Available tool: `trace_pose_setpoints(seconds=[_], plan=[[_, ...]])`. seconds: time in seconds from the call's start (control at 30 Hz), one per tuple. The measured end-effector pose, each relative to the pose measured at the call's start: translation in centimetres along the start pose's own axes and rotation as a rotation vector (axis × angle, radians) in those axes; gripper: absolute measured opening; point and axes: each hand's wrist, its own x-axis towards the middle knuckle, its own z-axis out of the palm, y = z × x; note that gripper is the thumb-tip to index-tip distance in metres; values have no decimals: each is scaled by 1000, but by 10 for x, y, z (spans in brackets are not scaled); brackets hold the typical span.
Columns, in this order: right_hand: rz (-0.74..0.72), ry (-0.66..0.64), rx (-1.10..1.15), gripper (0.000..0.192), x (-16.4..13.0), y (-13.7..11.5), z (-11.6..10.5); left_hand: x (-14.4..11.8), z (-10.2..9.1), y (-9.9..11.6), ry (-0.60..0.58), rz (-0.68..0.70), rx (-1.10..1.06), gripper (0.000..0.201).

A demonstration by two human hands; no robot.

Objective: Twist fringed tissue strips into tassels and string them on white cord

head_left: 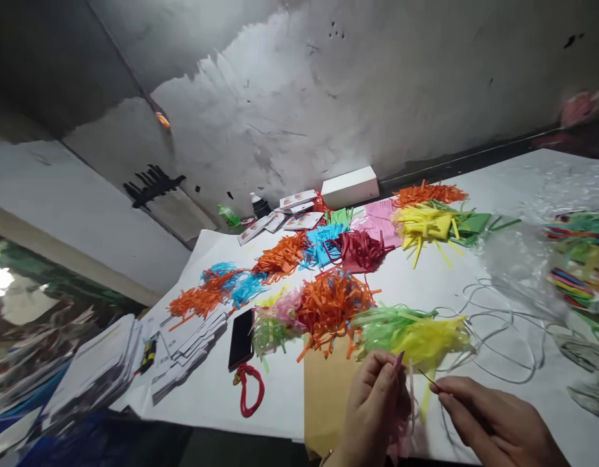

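My left hand [372, 402] is closed on a pink paper tassel [400, 428], whose strips hang down past the fingers. Between thumb and fingertips, my right hand [494, 418] pinches a thin dark needle [427, 378] that points toward the tassel. The needle's tip and the tassel are close together; whether they touch I cannot tell. Just beyond both hands lie a yellow tassel [438, 340] and a light green tassel [394, 324]. A pale cord [511, 314] curls in loose loops on the white table beyond my right hand. An orange fringe bundle [335, 299] sits further left.
A tan board [327, 389] lies before me. To its left are a phone [241, 340] with a red strap [251, 392] and stacked white card pieces [195, 347]. Dark red fringes [362, 251], a white box [350, 187] and clear plastic bags [518, 256] stand further back, near the wall.
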Motion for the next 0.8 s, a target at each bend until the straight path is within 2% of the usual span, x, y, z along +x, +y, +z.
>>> trace_pose_setpoints(seconds=[0.13, 0.27, 0.4, 0.53, 0.67, 0.8], plan=[[42, -74, 19, 22, 0, -2, 6, -2, 7, -11, 61, -38, 38, 42], [74, -77, 63, 20, -3, 2, 8, -2, 10, -14, 110, -185, -87, 45], [102, -102, 96, 18, -4, 2, 5, -1, 13, -12, 71, -352, -178, 51], [113, -145, 137, 19, -4, 2, 5, -1, 14, -12, 22, -424, -276, 50], [141, -151, 118, 19, -4, 1, 4, 0, 17, -14, 42, -441, -282, 53], [202, -209, 93, 23, -1, -2, -4, -1, 16, -20, 121, -355, -133, 53]])
